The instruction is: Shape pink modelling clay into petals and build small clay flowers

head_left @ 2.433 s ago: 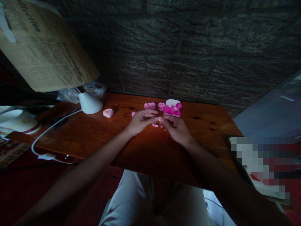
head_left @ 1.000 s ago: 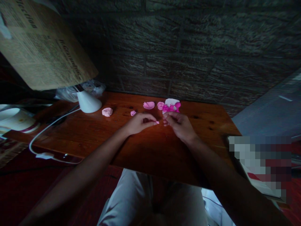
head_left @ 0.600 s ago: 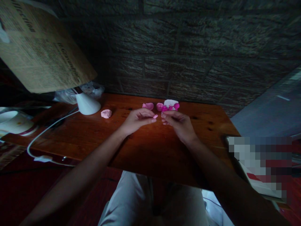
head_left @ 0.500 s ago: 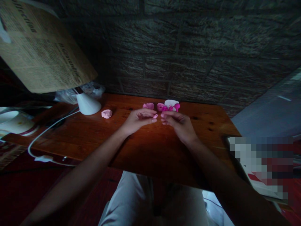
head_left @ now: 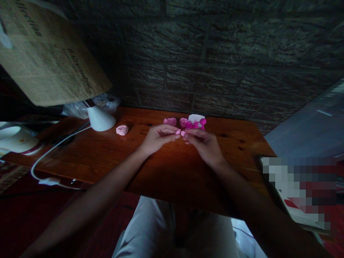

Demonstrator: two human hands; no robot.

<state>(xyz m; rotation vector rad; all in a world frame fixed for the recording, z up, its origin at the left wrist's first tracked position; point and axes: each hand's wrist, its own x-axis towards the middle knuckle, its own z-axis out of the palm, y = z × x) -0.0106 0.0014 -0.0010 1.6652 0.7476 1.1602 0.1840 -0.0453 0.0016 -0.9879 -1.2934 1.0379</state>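
Note:
Above the wooden table [head_left: 166, 165], my left hand [head_left: 160, 137] pinches a small piece of pink clay [head_left: 177, 132] between thumb and fingertips. Close beside it, my right hand [head_left: 204, 142] is closed on another small pink clay piece [head_left: 183, 133]. The two pieces almost meet; whether they touch I cannot tell. Just behind the hands lie a pink cup-shaped piece [head_left: 170, 122], a pink lump [head_left: 184, 122], bright magenta pieces [head_left: 191, 125] and a white flat piece [head_left: 196, 118]. A crumpled pale pink lump [head_left: 122, 130] sits apart to the left.
At the left stands a lamp with a white base [head_left: 101, 120] and a newsprint shade [head_left: 56, 61]. Its white cord [head_left: 40, 157] hangs over the table edge. A white cup [head_left: 17, 139] lies far left. The brick wall [head_left: 172, 68] rises behind the table.
My right hand has shifted slightly left, bringing its pink piece closer to the one in my left hand. That piece now shows more clearly at the fingertips.

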